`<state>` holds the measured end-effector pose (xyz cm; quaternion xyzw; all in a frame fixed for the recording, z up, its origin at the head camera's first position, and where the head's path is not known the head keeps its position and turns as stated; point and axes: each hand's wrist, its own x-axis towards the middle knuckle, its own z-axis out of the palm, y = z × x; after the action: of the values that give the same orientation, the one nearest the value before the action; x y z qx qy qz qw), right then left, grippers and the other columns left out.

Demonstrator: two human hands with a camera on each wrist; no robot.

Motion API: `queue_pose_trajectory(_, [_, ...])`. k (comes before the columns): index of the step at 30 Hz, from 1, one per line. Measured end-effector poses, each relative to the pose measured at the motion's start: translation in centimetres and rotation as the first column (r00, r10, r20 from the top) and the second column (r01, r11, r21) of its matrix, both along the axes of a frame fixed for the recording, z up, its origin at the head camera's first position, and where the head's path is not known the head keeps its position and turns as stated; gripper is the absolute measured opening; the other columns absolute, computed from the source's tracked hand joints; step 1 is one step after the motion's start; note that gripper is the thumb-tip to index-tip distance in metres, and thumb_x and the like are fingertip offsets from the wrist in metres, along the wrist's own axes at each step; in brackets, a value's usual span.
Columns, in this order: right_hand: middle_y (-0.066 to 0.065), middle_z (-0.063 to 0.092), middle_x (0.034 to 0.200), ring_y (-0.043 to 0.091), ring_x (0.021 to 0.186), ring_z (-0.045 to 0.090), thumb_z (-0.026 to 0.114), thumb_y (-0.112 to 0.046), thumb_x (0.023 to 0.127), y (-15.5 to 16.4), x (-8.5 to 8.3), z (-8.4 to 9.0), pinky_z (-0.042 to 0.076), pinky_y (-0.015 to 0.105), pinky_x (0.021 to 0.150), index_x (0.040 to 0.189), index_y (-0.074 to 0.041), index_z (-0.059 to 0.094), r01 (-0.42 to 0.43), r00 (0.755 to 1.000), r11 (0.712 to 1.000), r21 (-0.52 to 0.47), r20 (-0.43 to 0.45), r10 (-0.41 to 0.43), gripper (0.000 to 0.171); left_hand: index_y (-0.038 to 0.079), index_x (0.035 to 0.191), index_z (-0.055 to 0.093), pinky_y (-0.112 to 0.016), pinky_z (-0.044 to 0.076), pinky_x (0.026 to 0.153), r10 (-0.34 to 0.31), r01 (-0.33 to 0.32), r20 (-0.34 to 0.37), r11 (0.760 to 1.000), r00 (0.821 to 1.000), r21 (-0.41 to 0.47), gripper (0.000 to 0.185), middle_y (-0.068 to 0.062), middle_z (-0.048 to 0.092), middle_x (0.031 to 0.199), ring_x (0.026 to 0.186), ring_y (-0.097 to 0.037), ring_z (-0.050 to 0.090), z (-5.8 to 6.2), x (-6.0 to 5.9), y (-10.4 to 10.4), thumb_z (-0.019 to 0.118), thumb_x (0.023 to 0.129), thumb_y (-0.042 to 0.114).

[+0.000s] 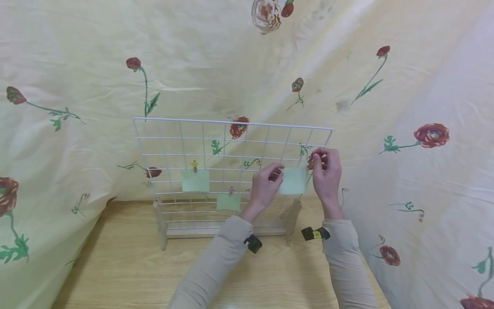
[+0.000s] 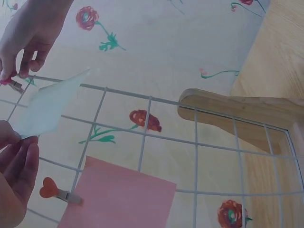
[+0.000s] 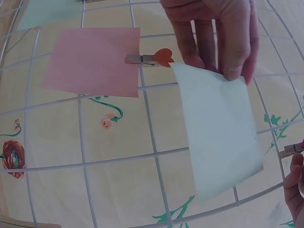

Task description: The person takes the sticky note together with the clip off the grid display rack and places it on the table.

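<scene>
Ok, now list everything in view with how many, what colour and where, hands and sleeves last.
Tabletop: one, light wood, below
Cloth: at least one, cream with red flowers, behind and both sides
Wire grid: one, white, centre
Stand: one, pale wood, under the grid
Clipped green notes: two visible, pale green, on the grid
Pink note: one, pink, on the grid
Fixed clips: three visible, yellow, pink and red, one per clipped note
Held note: one, pale green, before the grid
Held clip: one, wood with pink end, grid's right side
Wristbands: two, black, by the cuffs
Sleeves: two, beige
Left hand: one, bare, pinching the held note
Right hand: one, bare, pinching the held clip
</scene>
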<state>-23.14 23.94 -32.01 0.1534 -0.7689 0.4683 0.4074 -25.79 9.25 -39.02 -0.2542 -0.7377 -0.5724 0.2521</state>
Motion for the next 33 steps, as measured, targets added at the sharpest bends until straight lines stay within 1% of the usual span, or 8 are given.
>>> queue_pose_trajectory(7, [0.018, 0.051, 0.096, 0.003, 0.066, 0.055, 0.046, 0.008, 0.097, 0.6, -0.1, 0.0, 0.048, 0.013, 0.056, 0.103, 0.017, 0.049, -0.044, 0.999, 0.998, -0.044, 0.014, 0.045, 0.012, 0.003, 0.105, 0.068, -0.015, 0.053, 0.071, 0.044, -0.047, 0.058, 0.998, 0.997, 0.042, 0.018, -0.009, 0.071, 0.091, 0.078, -0.013, 0.067, -0.4, 0.1, -0.7, 0.064, 0.089, -0.004])
queue_pose_trajectory(11, [0.005, 0.048, 0.098, 0.009, 0.080, 0.054, 0.045, 0.007, 0.097, 0.6, 0.3, 0.1, 0.045, 0.014, 0.060, 0.104, 0.017, 0.049, -0.016, 1.000, 0.999, -0.049, 0.025, 0.018, 0.013, 0.001, 0.105, 0.067, -0.017, 0.054, 0.070, 0.034, -0.037, 0.064, 0.997, 0.997, 0.061, 0.020, -0.010, 0.070, 0.091, 0.078, -0.015, 0.067, -0.6, 0.2, -1.4, 0.064, 0.087, -0.006])
queue_pose_trajectory(14, [0.001, 0.046, 0.100, 0.010, 0.085, 0.053, 0.045, 0.007, 0.097, 0.6, 0.7, -0.2, 0.045, 0.016, 0.063, 0.106, 0.017, 0.048, -0.012, 0.999, 0.999, -0.044, 0.043, 0.014, 0.013, -0.001, 0.104, 0.067, -0.019, 0.055, 0.070, 0.017, -0.022, 0.060, 0.996, 0.998, 0.087, 0.020, -0.011, 0.070, 0.091, 0.078, -0.018, 0.068, -0.8, 0.4, -1.9, 0.065, 0.085, -0.008])
queue_pose_trajectory(19, [0.021, 0.047, 0.105, 0.004, 0.083, 0.056, 0.044, 0.010, 0.097, 0.7, 1.1, -1.1, 0.050, 0.019, 0.068, 0.106, 0.019, 0.044, -0.075, 0.995, 0.997, -0.030, 0.069, 0.077, 0.013, -0.002, 0.101, 0.067, -0.020, 0.055, 0.069, 0.005, -0.009, 0.040, 0.996, 0.999, 0.090, 0.020, -0.013, 0.070, 0.088, 0.076, -0.020, 0.068, -1.7, 0.8, -2.8, 0.065, 0.083, -0.010])
queue_pose_trajectory(23, [0.031, 0.046, 0.107, 0.008, 0.087, 0.054, 0.043, 0.015, 0.095, 0.7, 1.2, -2.2, 0.050, 0.019, 0.071, 0.106, 0.022, 0.042, -0.130, 0.989, 0.990, -0.056, 0.067, 0.134, 0.014, -0.001, 0.102, 0.067, -0.021, 0.056, 0.068, 0.007, -0.011, 0.043, 0.996, 0.999, 0.084, 0.021, -0.013, 0.070, 0.088, 0.076, -0.020, 0.067, -2.3, 1.1, -3.5, 0.065, 0.083, -0.010])
queue_pose_trajectory(25, [0.026, 0.049, 0.106, 0.015, 0.087, 0.055, 0.043, 0.016, 0.094, 0.8, 1.3, -2.7, 0.050, 0.020, 0.072, 0.107, 0.023, 0.042, -0.150, 0.985, 0.986, -0.079, 0.069, 0.156, 0.015, -0.002, 0.103, 0.067, -0.022, 0.056, 0.068, -0.002, -0.003, 0.053, 0.996, 0.999, 0.093, 0.021, -0.013, 0.069, 0.087, 0.076, -0.021, 0.066, -2.5, 1.3, -3.8, 0.065, 0.083, -0.010])
queue_pose_trajectory(29, [0.005, 0.049, 0.108, 0.027, 0.088, 0.054, 0.045, 0.018, 0.092, 1.0, 1.3, -3.8, 0.050, 0.019, 0.075, 0.107, 0.024, 0.042, -0.163, 0.983, 0.982, -0.101, 0.069, 0.170, 0.016, -0.004, 0.104, 0.066, -0.023, 0.056, 0.068, -0.010, 0.003, 0.075, 0.995, 0.997, 0.100, 0.021, -0.013, 0.068, 0.086, 0.075, -0.021, 0.065, -3.0, 1.6, -4.3, 0.064, 0.084, -0.010])
queue_pose_trajectory(33, [0.004, 0.048, 0.111, 0.023, 0.088, 0.055, 0.046, 0.018, 0.092, 1.2, 1.3, -4.8, 0.051, 0.019, 0.077, 0.105, 0.024, 0.042, -0.176, 0.981, 0.976, -0.126, 0.063, 0.185, 0.015, -0.005, 0.104, 0.066, -0.023, 0.056, 0.067, 0.007, -0.014, 0.079, 0.995, 0.997, 0.096, 0.020, -0.013, 0.069, 0.086, 0.075, -0.021, 0.065, -3.6, 1.7, -4.7, 0.064, 0.084, -0.010])
